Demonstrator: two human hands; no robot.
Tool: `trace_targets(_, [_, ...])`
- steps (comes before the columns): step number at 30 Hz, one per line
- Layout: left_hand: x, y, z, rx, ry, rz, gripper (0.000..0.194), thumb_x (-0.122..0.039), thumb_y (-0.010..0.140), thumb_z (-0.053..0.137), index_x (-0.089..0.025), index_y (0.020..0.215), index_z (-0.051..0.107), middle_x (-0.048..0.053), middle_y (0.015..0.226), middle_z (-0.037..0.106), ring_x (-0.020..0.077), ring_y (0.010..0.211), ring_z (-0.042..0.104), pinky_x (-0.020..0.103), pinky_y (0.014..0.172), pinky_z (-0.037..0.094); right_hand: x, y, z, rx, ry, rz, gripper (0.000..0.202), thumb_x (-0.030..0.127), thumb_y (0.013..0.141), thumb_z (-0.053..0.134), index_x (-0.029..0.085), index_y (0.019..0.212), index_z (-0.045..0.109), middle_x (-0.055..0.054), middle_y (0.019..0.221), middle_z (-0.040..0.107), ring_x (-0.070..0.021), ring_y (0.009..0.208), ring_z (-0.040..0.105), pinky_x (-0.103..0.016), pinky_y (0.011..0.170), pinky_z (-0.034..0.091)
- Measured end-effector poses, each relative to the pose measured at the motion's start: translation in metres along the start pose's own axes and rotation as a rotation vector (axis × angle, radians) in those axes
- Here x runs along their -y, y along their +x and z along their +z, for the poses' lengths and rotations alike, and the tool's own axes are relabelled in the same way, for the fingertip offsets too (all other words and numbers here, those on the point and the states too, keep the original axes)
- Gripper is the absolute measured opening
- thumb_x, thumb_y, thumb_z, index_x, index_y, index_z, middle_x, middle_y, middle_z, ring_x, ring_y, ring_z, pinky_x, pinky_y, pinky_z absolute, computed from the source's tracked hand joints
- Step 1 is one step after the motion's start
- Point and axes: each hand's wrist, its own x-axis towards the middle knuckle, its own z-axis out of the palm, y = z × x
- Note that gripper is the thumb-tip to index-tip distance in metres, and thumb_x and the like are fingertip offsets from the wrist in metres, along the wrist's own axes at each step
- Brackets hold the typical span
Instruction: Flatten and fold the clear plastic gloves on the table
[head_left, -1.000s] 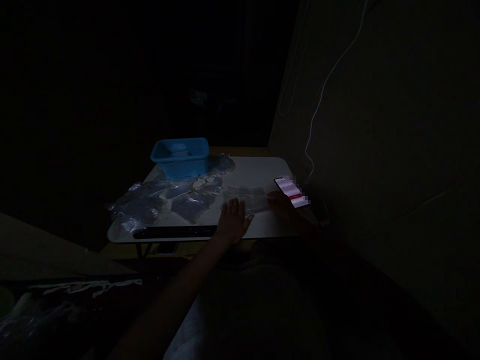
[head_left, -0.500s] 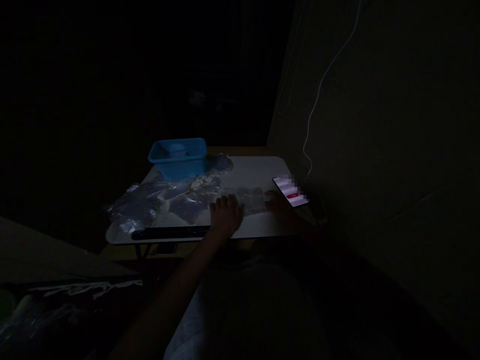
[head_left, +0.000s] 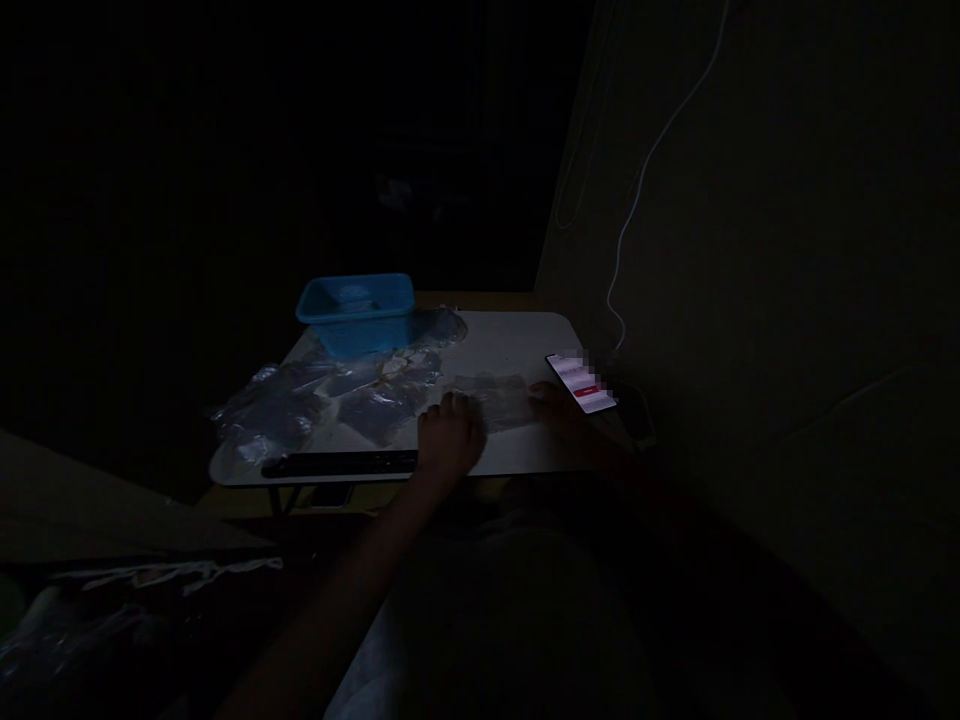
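Note:
A clear plastic bag lies flat on the white table between my hands. My left hand is at the bag's left end, palm down, with its fingers curled in and closed on that end. At the right end my right hand pinches the bag's edge between thumb and fingers. That hand is very dark, so its lower fingers are hard to make out. To the left of my left hand lie several crumpled clear plastic bags, one with pale contents.
A blue plastic basket stands at the table's back left. A lit phone lies at the right edge, close to my right hand. A long black strip runs along the front edge. A white cable hangs along the wall.
My left hand has shifted very slightly left, and its fingers look more curled. The bag between my hands looks a little less blurred. My right hand stays at its edge.

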Motion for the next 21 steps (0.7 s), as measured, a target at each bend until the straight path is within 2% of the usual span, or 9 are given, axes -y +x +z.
trace_targets(5, [0.023, -0.005, -0.005, -0.014, -0.136, -0.094, 0.035, -0.019, 0.08, 0.039, -0.013, 0.113, 0.049, 0.014, 0.108, 0.056, 0.0236, 0.088, 0.059, 0.034, 0.075, 0.045, -0.008, -0.004, 0.0, 0.057, 0.067, 0.029, 0.026, 0.017, 0.072, 0.054, 0.02, 0.098, 0.057, -0.003, 0.085, 0.063, -0.0172, 0.078, 0.06, -0.032, 0.073, 0.048])
trace_targets(10, [0.041, -0.003, 0.0, -0.057, -0.329, -0.14, 0.028, -0.013, 0.075, 0.046, -0.014, 0.102, 0.053, 0.011, 0.102, 0.059, 0.0203, 0.088, 0.06, 0.029, 0.075, 0.046, -0.008, -0.006, 0.004, -0.016, 0.043, -0.024, 0.023, 0.015, 0.069, 0.055, 0.02, 0.091, 0.059, -0.005, 0.093, 0.063, -0.0193, 0.091, 0.058, -0.034, 0.082, 0.045])
trace_targets(16, [0.043, 0.007, 0.008, -0.034, -0.623, -0.217, 0.029, -0.006, 0.066, 0.051, -0.015, 0.093, 0.057, 0.005, 0.091, 0.065, 0.0151, 0.08, 0.062, 0.024, 0.071, 0.048, 0.002, -0.012, 0.004, -0.077, -0.028, 0.034, 0.023, 0.015, 0.07, 0.051, 0.02, 0.09, 0.06, -0.002, 0.079, 0.064, -0.019, 0.082, 0.06, -0.033, 0.077, 0.045])
trace_targets(21, [0.041, 0.01, 0.008, -0.079, -0.62, -0.153, 0.036, -0.002, 0.062, 0.046, -0.014, 0.092, 0.06, 0.004, 0.092, 0.065, 0.0149, 0.08, 0.061, 0.025, 0.074, 0.049, 0.006, -0.016, 0.005, -0.069, -0.064, 0.039, 0.024, 0.018, 0.072, 0.051, 0.02, 0.094, 0.06, -0.003, 0.087, 0.065, -0.0177, 0.083, 0.059, -0.03, 0.076, 0.045])
